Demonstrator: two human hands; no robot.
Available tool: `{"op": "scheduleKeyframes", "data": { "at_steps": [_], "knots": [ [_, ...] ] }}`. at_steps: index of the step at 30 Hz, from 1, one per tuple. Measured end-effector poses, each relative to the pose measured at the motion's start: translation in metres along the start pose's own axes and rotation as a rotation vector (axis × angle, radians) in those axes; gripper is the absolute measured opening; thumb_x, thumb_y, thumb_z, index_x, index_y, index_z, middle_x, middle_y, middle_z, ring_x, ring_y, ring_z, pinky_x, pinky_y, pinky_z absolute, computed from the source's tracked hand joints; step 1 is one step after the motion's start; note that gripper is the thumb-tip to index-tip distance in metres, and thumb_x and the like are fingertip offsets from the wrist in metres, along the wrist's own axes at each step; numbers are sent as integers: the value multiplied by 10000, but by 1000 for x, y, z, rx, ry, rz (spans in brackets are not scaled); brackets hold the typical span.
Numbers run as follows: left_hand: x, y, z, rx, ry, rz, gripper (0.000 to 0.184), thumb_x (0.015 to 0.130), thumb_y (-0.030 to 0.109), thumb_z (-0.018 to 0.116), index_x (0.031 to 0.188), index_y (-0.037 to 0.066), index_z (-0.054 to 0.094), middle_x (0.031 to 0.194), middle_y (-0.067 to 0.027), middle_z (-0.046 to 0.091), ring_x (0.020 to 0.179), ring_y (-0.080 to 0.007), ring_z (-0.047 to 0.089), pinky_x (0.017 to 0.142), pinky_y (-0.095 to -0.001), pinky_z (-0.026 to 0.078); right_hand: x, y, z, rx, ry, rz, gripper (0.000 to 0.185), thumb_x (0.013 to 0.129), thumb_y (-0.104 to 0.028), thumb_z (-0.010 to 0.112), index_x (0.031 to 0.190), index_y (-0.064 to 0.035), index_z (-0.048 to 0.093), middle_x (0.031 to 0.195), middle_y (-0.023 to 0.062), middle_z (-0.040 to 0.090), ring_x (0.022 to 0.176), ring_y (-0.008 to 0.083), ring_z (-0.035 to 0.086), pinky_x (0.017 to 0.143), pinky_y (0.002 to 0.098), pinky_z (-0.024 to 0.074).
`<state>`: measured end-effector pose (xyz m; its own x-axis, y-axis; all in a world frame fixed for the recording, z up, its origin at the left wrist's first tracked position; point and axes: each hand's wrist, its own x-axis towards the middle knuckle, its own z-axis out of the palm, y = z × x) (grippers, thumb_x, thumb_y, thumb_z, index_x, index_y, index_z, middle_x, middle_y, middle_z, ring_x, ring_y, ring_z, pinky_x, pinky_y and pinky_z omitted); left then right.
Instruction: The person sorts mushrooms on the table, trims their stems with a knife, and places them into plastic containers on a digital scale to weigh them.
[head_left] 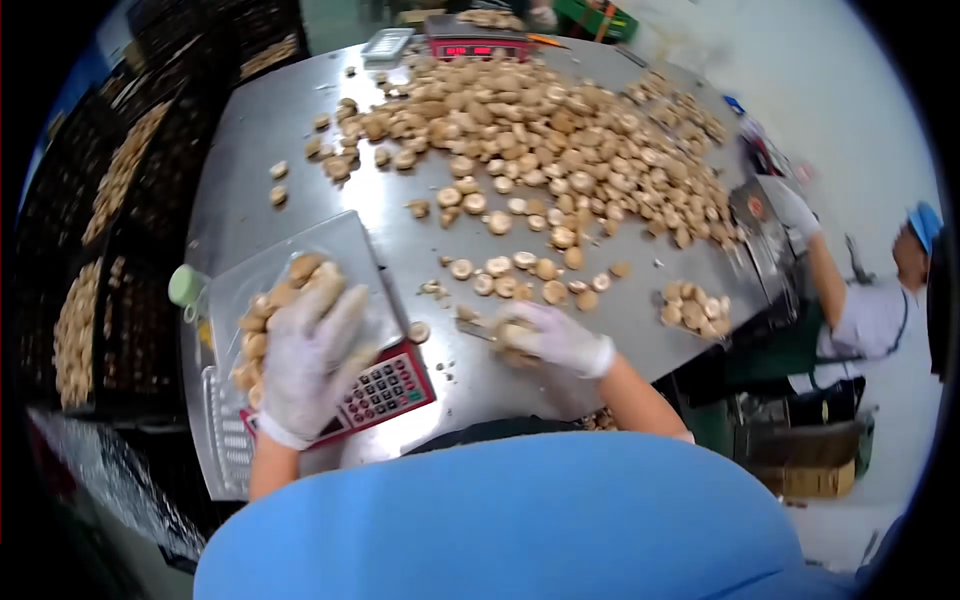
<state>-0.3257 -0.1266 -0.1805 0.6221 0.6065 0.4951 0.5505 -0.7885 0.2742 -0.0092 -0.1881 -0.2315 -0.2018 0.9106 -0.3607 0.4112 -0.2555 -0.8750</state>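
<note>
My left hand (pixel 318 350), in a white glove, rests with fingers stretched out over brown mushrooms (pixel 254 345) piled on the platform (pixel 345 245) of a red digital scale (pixel 425 385). It covers part of the heap and the scale's edge. My right hand (pixel 545 338), gloved too, is closed low over the table near its front edge. A small knife (pixel 474 328) shows its short grey blade to the left of the fingers. Beneath them is a mushroom (pixel 515 350), partly hidden. Just beyond this hand lies a loose group of mushrooms (pixel 498 266).
A large mushroom heap (pixel 560 120) spreads over the far side of the steel table (pixel 250 225). Another red scale (pixel 475 45) stands at the back. Black crates (pixel 130 330) are stacked at left, beside a green cup (pixel 185 286). A co-worker (pixel 880 310) reaches in from the right.
</note>
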Motion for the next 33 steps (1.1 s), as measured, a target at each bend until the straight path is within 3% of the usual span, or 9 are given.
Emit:
{"op": "scheduleKeyframes", "data": {
  "at_steps": [2, 4, 5, 8, 14, 15, 21, 25, 33],
  "knots": [
    [-5, -20, 0, 130, -10, -45, 421, 854, 115, 659, 1270, 75, 610, 1377, -153, 536, 1266, -368, 501, 1038, -472, 392, -60, 67, -45, -231, 100, -93, 235, 959, -290, 576, 953, -80, 681, 874, 9, 658, 741, 114, 599, 690, 274, 487],
    [-8, -40, 5, 137, -43, -51, 405, 874, 58, 621, 1277, 90, 610, 1382, -144, 537, 1246, -357, 527, 1052, -466, 385, -126, 99, -67, -25, 196, 229, 255, 947, -285, 602, 886, -56, 696, 829, 6, 682, 744, 83, 592, 683, 268, 495],
    [-14, -59, 17, 98, -56, -38, 431, 870, 20, 615, 1294, 94, 604, 1383, -145, 537, 1231, -347, 541, 1045, -448, 398, -155, 115, -74, 3, 166, 466, 236, 946, -268, 622, 975, -59, 727, 849, 7, 702, 801, 73, 611, 730, 260, 504],
    [-16, -77, 39, -267, -66, -232, 503, 838, -81, 622, 1311, 88, 591, 1373, -151, 543, 1183, -326, 577, 996, -387, 448, -196, 149, -78, -18, 269, 559, 335, 940, -254, 681, 1196, -39, 691, 925, 32, 726, 791, 102, 634, 762, 268, 529],
    [-14, -61, 11, 284, -170, -404, 474, 858, 107, 692, 1314, 76, 566, 1192, -131, 610, 1138, -344, 561, 1039, -412, 425, -91, 104, -95, -400, 419, 22, 322, 920, -261, 645, 1185, -81, 679, 1094, 143, 704, 976, 257, 676, 884, 349, 520],
    [-16, -62, 13, 485, -109, -251, 493, 911, 204, 652, 1371, 79, 525, 1221, -135, 617, 1152, -360, 554, 1070, -444, 383, -62, 90, -97, -447, 422, -46, 319, 921, -267, 618, 1183, -94, 671, 1109, 148, 691, 1015, 297, 667, 910, 374, 517],
    [-27, -48, 15, 459, -64, -352, 508, 937, 275, 636, 1385, 70, 514, 1321, -142, 598, 1176, -371, 559, 1092, -453, 364, 132, 61, -91, -698, 538, -391, 603, 900, -215, 659, 1459, -171, 437, 1307, 154, 560, 1218, 288, 544, 1017, 387, 474],
    [-29, -46, 13, 473, -79, -422, 595, 969, 312, 589, 1469, 47, 404, 1436, -216, 474, 1292, -405, 470, 1078, -468, 388, 176, 39, -83, -774, 278, -117, 650, 857, -145, 670, 1463, -156, 436, 1345, 179, 552, 1247, 321, 527, 1061, 402, 447],
    [-58, -52, -12, 254, 235, -515, 574, 999, 261, 522, 1482, -9, 368, 1488, -240, 396, 1365, -391, 408, 1134, -436, 335, 218, 43, -98, -553, 490, -308, 559, 816, -114, 612, 1368, -186, 569, 1285, 162, 599, 1192, 338, 567, 995, 376, 476]
  ]
}}
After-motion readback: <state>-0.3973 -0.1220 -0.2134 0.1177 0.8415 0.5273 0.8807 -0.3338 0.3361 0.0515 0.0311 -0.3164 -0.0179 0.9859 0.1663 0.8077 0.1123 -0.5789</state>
